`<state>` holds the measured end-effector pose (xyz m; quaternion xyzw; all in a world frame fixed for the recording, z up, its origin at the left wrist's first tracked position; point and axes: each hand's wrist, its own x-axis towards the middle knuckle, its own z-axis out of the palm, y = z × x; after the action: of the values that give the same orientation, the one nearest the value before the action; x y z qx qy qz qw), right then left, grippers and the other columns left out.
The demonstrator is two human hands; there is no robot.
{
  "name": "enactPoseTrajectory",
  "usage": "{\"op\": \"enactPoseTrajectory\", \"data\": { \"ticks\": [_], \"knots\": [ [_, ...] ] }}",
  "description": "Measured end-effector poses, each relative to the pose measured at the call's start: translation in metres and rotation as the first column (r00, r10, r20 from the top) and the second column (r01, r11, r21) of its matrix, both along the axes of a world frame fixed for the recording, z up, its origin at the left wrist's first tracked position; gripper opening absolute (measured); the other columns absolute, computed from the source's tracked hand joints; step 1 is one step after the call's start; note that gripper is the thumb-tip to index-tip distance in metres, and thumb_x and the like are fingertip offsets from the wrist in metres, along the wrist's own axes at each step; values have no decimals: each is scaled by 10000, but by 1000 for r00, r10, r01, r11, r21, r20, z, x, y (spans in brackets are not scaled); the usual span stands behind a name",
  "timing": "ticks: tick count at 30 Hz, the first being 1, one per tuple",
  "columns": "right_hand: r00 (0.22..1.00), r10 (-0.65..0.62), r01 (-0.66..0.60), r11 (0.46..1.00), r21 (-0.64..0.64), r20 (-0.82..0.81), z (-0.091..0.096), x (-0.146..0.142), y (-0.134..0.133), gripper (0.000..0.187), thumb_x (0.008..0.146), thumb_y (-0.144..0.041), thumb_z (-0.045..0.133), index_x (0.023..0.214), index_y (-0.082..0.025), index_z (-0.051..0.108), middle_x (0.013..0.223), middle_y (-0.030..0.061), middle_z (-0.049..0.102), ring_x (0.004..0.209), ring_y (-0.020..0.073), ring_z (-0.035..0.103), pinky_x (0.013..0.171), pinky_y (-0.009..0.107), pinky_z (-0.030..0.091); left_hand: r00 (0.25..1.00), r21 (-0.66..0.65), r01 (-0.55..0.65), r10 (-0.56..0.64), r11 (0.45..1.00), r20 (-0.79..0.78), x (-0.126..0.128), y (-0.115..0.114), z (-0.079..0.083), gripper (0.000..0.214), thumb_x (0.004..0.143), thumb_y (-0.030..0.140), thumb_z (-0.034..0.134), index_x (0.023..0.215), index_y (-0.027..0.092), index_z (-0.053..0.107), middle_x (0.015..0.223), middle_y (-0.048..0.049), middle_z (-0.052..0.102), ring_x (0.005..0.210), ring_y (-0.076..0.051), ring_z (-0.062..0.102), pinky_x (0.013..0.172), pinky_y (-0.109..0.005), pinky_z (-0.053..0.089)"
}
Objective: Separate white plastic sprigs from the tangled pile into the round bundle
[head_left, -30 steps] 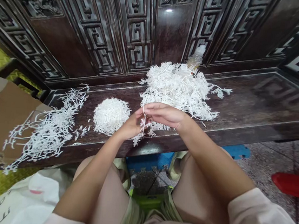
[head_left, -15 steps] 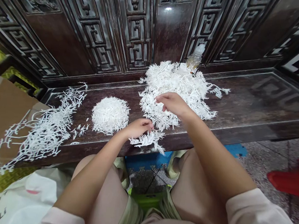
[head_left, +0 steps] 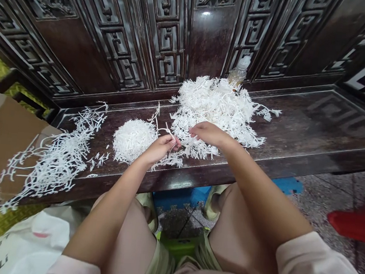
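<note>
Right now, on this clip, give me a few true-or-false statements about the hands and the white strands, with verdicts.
1. The left hand pinches a white branched strand. True.
2. The right hand grips a plastic bottle. False: the right hand rests on the loose white heap; the plastic bottle stands behind it.
3. A round white bundle lies left of the loose white heap. True.
4. Brown cardboard lies at the right of the view. False: the brown cardboard is at the left.

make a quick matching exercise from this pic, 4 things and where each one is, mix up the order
Things:
1. left hand
2. right hand
3. plastic bottle
4. brown cardboard

Places:
A. behind the large white heap, against the carved dark wood panel
B. under loose white strands, far left
C. on the front of that heap
D. touching a white strand beside the round white mound

Pairs: 1-D, 2-C, 3-A, 4-B
</note>
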<state>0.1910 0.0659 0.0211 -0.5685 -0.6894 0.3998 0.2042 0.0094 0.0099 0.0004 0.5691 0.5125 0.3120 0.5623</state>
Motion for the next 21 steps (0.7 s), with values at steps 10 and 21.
{"op": "enactPoseTrajectory", "data": {
  "ticks": [10,21],
  "knots": [
    [981,-44,22,993,-118,-191,11,2,-6,460,730,-600,387,901,-227,594,1069,79,576,932,238,523,736,324,408,944,-94,-253,267,963,191,-9,9,-6,130,764,232,421,806,148,510,825,-50,621,693,-120,585,672,-262,424],
    [885,145,-252,948,-194,-442,23,-18,-24,538,778,-593,285,1093,-223,516,1147,71,529,1049,202,473,827,339,403,827,-278,-385,463,880,318,-5,12,-5,135,703,135,377,759,124,500,784,-75,629,676,-133,595,672,-283,454]
  ]
}}
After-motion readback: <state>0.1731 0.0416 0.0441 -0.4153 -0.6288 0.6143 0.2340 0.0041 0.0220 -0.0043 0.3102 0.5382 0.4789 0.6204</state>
